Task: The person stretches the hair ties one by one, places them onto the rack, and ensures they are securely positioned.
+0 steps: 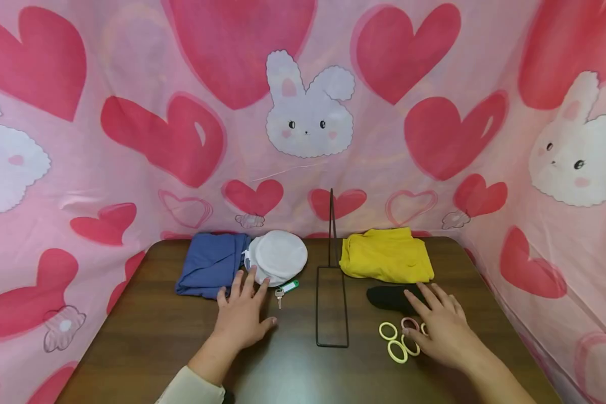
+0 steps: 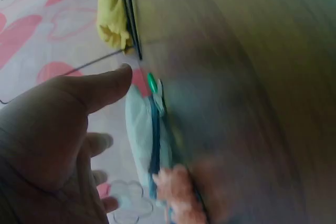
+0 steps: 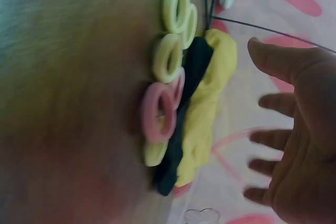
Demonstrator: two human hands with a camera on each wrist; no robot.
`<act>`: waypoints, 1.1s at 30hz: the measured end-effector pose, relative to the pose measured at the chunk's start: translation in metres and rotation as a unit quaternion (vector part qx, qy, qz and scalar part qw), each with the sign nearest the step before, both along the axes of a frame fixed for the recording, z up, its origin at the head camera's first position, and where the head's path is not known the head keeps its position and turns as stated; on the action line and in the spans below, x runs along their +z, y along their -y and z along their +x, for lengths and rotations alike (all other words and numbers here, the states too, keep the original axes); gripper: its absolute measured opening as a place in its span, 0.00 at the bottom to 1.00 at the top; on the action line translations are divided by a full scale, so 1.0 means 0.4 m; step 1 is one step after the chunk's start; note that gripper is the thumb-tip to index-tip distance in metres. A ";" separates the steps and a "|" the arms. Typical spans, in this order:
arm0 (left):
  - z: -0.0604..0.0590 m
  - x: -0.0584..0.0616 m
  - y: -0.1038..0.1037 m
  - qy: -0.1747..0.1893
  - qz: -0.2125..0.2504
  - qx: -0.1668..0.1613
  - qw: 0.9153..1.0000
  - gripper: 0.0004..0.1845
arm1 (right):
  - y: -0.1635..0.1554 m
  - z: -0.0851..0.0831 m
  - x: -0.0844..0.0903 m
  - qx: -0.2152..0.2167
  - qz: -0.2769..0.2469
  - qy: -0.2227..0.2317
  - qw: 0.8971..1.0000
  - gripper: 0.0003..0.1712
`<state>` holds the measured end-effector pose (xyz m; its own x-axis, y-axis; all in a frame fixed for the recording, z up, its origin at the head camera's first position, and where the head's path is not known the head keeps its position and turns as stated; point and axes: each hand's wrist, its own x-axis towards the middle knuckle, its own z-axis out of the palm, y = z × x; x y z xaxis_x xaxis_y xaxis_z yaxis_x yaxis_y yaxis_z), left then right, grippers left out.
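We see a round white cloth hat (image 1: 283, 252) lying toward 7 o'clock in our head view. Just below its 5 o'clock edge, we find a flat silver metal key (image 1: 280, 294), its blade pointing to 6 o'clock, with a green-and-white tag (image 1: 290, 285). Well apart, between the hat's 3 and 4 o'clock, we see a long black cloth piece (image 1: 385, 298); pale-yellow and pink rings (image 3: 160, 59) cluster at its 6 o'clock.
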<state>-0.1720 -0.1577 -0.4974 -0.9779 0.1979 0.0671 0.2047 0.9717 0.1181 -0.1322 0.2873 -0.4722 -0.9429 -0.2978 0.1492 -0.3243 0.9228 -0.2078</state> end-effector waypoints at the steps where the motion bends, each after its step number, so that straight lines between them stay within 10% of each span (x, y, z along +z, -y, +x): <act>1: 0.000 -0.002 -0.012 0.002 0.013 -0.005 1.000 0.50 | -0.007 0.001 -0.006 0.011 -0.007 0.000 1.000 0.43; 14: -0.054 -0.048 -0.138 0.037 0.101 -0.128 0.986 0.37 | -0.108 0.012 -0.072 0.019 -0.018 0.045 0.999 0.28; 33: -0.085 -0.063 -0.182 0.090 0.068 -0.145 0.983 0.36 | -0.167 -0.037 -0.109 0.024 -0.023 0.039 0.999 0.22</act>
